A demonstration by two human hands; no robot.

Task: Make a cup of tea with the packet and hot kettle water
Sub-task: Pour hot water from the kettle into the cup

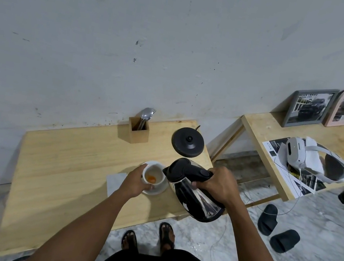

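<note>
A white cup (157, 172) stands on a white saucer (158, 190) on the wooden table, with an orange patch at its bottom. My left hand (135, 182) grips the cup's left side. My right hand (218, 186) holds the black handle of a steel kettle (196, 196), which is tilted with its spout at the cup's right rim. A pale packet or paper (114, 181) lies flat just left of the saucer, partly under my left wrist.
The black kettle base (188, 142) sits at the table's back right. A wooden holder with spoons (138, 129) stands by the wall. A second table (264, 127) on the right carries a white headset (310, 159), papers and framed pictures. Sandals and a cable lie on the floor.
</note>
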